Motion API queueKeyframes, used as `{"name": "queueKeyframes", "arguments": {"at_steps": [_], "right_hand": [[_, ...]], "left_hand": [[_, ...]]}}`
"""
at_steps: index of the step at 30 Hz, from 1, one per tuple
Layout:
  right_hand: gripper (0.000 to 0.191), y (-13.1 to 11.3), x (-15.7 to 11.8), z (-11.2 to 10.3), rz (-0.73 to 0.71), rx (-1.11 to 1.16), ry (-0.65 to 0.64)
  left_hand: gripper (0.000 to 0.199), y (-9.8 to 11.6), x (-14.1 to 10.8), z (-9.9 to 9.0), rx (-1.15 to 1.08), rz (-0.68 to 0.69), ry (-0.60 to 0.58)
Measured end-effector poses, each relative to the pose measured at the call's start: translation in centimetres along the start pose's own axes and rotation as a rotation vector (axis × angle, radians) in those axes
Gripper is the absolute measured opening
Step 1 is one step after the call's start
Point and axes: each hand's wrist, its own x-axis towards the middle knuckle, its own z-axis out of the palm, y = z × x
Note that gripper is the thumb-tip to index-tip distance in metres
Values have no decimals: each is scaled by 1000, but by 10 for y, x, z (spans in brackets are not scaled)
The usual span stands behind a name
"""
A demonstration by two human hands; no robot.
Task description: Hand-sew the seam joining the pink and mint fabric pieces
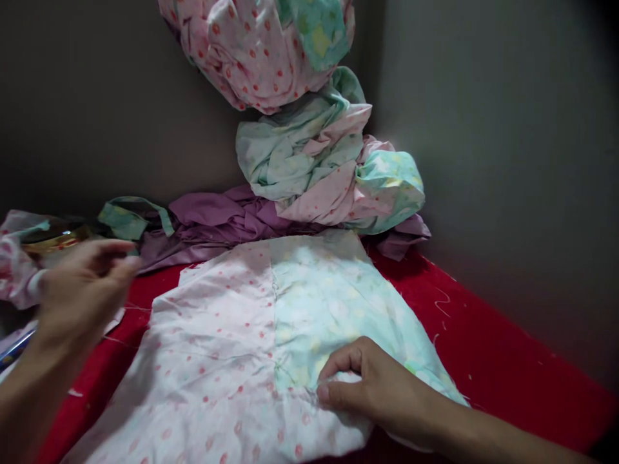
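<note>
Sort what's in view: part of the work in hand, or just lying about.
In hand:
- pink-and-mint cloth, pinched by the right hand
- red surface beneath it

Apparently lying about:
- purple cloth
- mint strip
- two crumpled pink-and-mint bundles behind

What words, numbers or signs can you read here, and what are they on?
There are none that I can read.
Cloth between the hands: just red dots and soft colour patches, no letters to be seen.
Gold thing on the left: too blurred to read any marks.
Blue thing at the left edge: too blurred as well.
</note>
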Motion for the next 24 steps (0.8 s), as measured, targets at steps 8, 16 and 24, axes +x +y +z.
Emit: {"name": "queueKeyframes", "arguments": {"at_steps": [8,16,24], "right_hand": [[10,-4,-2,0,-4,26,-23],[10,1,1,0,-19,31,-19],[11,1,0,-1,-10,-33,-32]], "left_hand": [[20,41,-74,109,5,-90,-744],[24,36,-81,121,197,115,-833],[29,30,-51,86,249,200,-312]]}}
